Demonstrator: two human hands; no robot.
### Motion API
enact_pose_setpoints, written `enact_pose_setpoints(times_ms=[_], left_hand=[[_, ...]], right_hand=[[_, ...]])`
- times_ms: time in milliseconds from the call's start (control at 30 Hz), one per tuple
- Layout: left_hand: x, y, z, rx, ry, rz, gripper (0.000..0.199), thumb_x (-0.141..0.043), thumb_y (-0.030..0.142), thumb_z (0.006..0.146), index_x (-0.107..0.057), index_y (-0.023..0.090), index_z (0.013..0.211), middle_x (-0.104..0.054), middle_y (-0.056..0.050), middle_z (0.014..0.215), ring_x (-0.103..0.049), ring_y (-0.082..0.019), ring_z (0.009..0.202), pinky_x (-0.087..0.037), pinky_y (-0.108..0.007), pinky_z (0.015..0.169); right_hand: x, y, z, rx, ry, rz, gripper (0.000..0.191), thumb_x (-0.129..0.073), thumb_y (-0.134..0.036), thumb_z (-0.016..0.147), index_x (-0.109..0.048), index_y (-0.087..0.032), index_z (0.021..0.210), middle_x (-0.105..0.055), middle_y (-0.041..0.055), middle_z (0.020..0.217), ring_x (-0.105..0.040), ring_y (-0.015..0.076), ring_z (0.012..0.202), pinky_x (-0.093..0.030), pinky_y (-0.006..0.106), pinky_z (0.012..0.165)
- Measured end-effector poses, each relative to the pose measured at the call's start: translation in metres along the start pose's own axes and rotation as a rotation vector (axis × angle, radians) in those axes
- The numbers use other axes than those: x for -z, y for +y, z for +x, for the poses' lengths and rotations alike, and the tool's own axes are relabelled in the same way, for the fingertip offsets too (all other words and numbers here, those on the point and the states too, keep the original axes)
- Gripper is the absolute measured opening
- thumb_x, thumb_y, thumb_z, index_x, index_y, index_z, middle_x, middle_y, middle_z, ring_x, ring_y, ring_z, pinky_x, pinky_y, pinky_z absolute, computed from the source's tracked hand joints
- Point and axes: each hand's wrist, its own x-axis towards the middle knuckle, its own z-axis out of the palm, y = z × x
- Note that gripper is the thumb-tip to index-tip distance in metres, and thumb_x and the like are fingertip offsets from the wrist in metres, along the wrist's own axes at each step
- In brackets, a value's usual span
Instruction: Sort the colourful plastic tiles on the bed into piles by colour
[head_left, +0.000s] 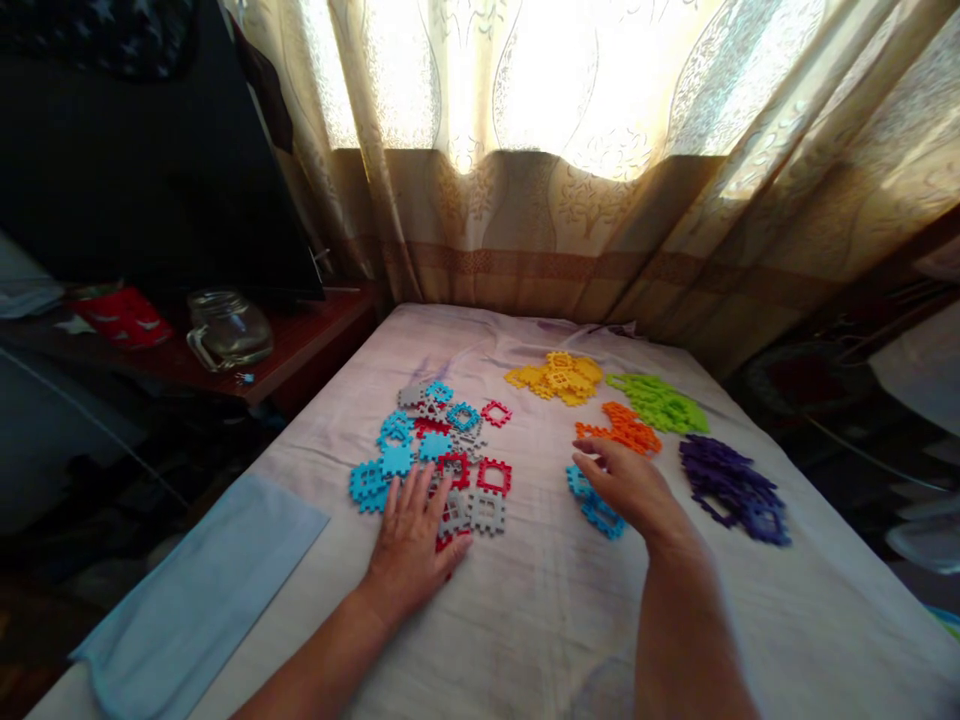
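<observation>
Curtains (465, 220) of thin beige cloth fill the upper frame, glowing with light above and brown below, patterned with trees and crossed by a darker band. Beneath them a table (540, 620), covered in pale, softly creased fabric, spreads from centre to bottom edge. A flat black screen (150, 190) stands at upper left, over a glossy reddish wooden stand (322, 325). Smooth and thin, a light-blue sheet (210, 590) lies at lower left. Left of centre, the left hand (416, 535) is palm down, its grip released and fingers spread over a mixed spread (396, 460) of toothed plastic squares, some solid, some windowed, in blue, red and grey. At right are jagged one-colour heaps: a purple heap (735, 490), a lime heap (664, 402), a yellow heap (559, 382) and an orange heap (626, 432). The right hand (622, 480) curves over a small blue pile (602, 517); I cannot tell whether its grip has a piece. A clear glass jar (232, 330) with a handle sits on the stand. Smallest, a red square frame (486, 411) lies flat near the mixed spread's upper right.
</observation>
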Motion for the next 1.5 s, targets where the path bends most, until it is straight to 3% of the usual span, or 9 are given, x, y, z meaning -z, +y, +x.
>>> enact_pose_setpoints(times_ms=[200, 367, 500, 600, 667, 867, 1200, 1333, 1500], left_hand=[[-0.003, 0.021, 0.044, -0.040, -0.070, -0.038, 0.066, -0.055, 0.050, 0.089, -0.041, 0.018, 0.145, -0.042, -0.014, 0.152, -0.034, -0.032, 0.142, -0.025, -0.054, 0.116], [0.016, -0.025, 0.049, 0.072, 0.007, 0.044, 0.054, -0.052, 0.043, 0.092, -0.048, 0.017, 0.139, -0.049, -0.016, 0.147, -0.040, -0.033, 0.139, -0.023, -0.057, 0.115], [0.036, -0.066, 0.045, 0.231, -0.159, 0.089, 0.045, -0.055, 0.037, 0.089, -0.055, 0.023, 0.131, -0.059, -0.013, 0.137, -0.049, -0.033, 0.131, -0.025, -0.060, 0.112], [0.047, -0.075, 0.047, 0.269, -0.273, 0.067, 0.045, -0.055, 0.040, 0.089, -0.056, 0.023, 0.131, -0.063, -0.010, 0.131, -0.055, -0.029, 0.124, -0.026, -0.057, 0.112], [0.052, -0.073, 0.050, 0.256, -0.239, 0.060, 0.046, -0.056, 0.043, 0.088, -0.057, 0.022, 0.129, -0.065, -0.011, 0.129, -0.057, -0.028, 0.121, -0.030, -0.052, 0.111], [0.043, -0.032, 0.062, 0.044, -0.026, -0.120, 0.053, -0.056, 0.054, 0.088, -0.057, 0.020, 0.128, -0.068, -0.011, 0.120, -0.062, -0.027, 0.112, -0.043, -0.043, 0.102], [-0.013, 0.107, 0.091, -0.146, -0.083, -0.441, 0.060, -0.061, 0.052, 0.086, -0.049, 0.021, 0.136, -0.065, -0.013, 0.126, -0.060, -0.027, 0.116, -0.042, -0.048, 0.105], [-0.030, 0.125, 0.093, -0.146, -0.113, -0.408, 0.067, -0.063, 0.051, 0.084, -0.044, 0.019, 0.140, -0.062, -0.015, 0.129, -0.056, -0.029, 0.121, -0.039, -0.051, 0.108], [-0.030, 0.109, 0.070, -0.201, -0.085, -0.312, 0.062, -0.061, 0.038, 0.086, -0.042, 0.019, 0.142, -0.052, -0.013, 0.143, -0.044, -0.029, 0.135, -0.034, -0.051, 0.113]], right_hand=[[0.003, -0.004, -0.003, 0.032, -0.006, -0.014, 0.033, -0.053, -0.034, 0.088, -0.070, -0.023, 0.115, -0.073, 0.0060, 0.111, -0.068, 0.0204, 0.095, -0.049, 0.032, 0.082], [0.011, -0.003, -0.006, 0.013, 0.008, 0.012, 0.034, -0.053, -0.034, 0.088, -0.070, -0.023, 0.115, -0.073, 0.0056, 0.109, -0.068, 0.0201, 0.092, -0.049, 0.031, 0.082], [0.014, 0.001, -0.008, 0.046, 0.059, 0.041, 0.035, -0.052, -0.036, 0.086, -0.072, -0.023, 0.112, -0.074, 0.0053, 0.105, -0.068, 0.0201, 0.084, -0.050, 0.031, 0.077], [0.015, 0.005, -0.009, 0.087, 0.101, 0.072, 0.035, -0.052, -0.039, 0.085, -0.073, -0.023, 0.108, -0.075, 0.0052, 0.100, -0.068, 0.0198, 0.079, -0.050, 0.031, 0.073], [0.017, 0.009, -0.010, 0.093, 0.113, 0.098, 0.035, -0.054, -0.041, 0.084, -0.074, -0.024, 0.106, -0.076, 0.0050, 0.096, -0.068, 0.0198, 0.077, -0.050, 0.030, 0.071], [0.033, 0.023, -0.014, -0.005, 0.269, 0.158, 0.033, -0.055, -0.039, 0.082, -0.075, -0.021, 0.101, -0.075, 0.0077, 0.099, -0.069, 0.0223, 0.084, -0.050, 0.033, 0.077], [0.041, 0.033, -0.016, -0.018, 0.461, 0.296, 0.030, -0.054, -0.039, 0.080, -0.076, -0.023, 0.094, -0.076, 0.0063, 0.096, -0.068, 0.0214, 0.083, -0.051, 0.033, 0.079], [0.040, 0.037, -0.015, -0.014, 0.467, 0.299, 0.031, -0.054, -0.039, 0.080, -0.076, -0.023, 0.094, -0.076, 0.0055, 0.095, -0.068, 0.0212, 0.080, -0.051, 0.034, 0.078], [0.040, 0.041, -0.015, -0.038, 0.610, 0.351, 0.034, -0.054, -0.044, 0.080, -0.076, -0.021, 0.091, -0.076, 0.0066, 0.083, -0.067, 0.0216, 0.073, -0.050, 0.032, 0.070]])
